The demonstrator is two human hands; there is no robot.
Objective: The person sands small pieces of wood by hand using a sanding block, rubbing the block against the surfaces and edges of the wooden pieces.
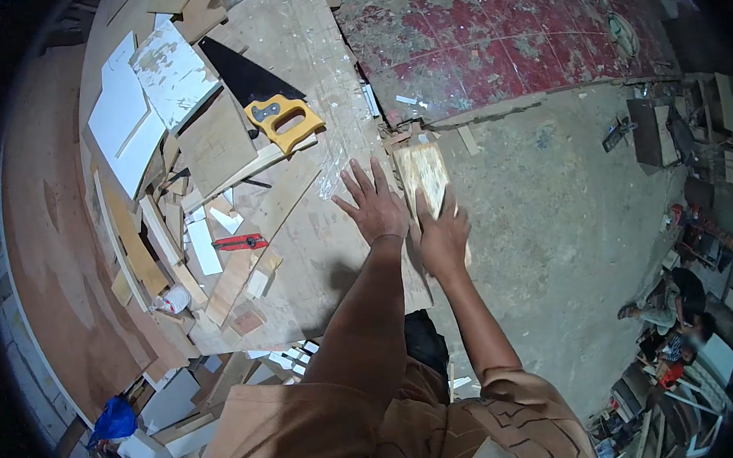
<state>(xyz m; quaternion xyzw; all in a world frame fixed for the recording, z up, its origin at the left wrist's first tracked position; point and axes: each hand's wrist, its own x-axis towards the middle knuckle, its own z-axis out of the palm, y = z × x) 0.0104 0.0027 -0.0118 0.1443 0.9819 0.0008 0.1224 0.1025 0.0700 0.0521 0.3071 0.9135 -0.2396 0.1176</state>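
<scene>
My left hand (pixel 373 205) lies flat with its fingers spread on the worn wooden tabletop (pixel 300 224), close to the right edge. Just past that edge, my right hand (pixel 444 233) grips a pale rectangular wooden board (pixel 422 172) with rough, streaked wood on its face. Its thumb and fingers rest over the near part of the board, whose lower end is partly hidden by the hand. Above my left hand on the tabletop is a saw with a yellow handle (pixel 285 124). A red cutter knife (pixel 240 242) lies to the left among scraps.
White panels (pixel 124 117), wood strips (pixel 163 231) and a small white can (pixel 174 300) crowd the table's left side. A dark red surface (pixel 506 39) stands beyond the concrete floor (pixel 540 220). Another person (pixel 677 300) is low at the far right, near piled scrap.
</scene>
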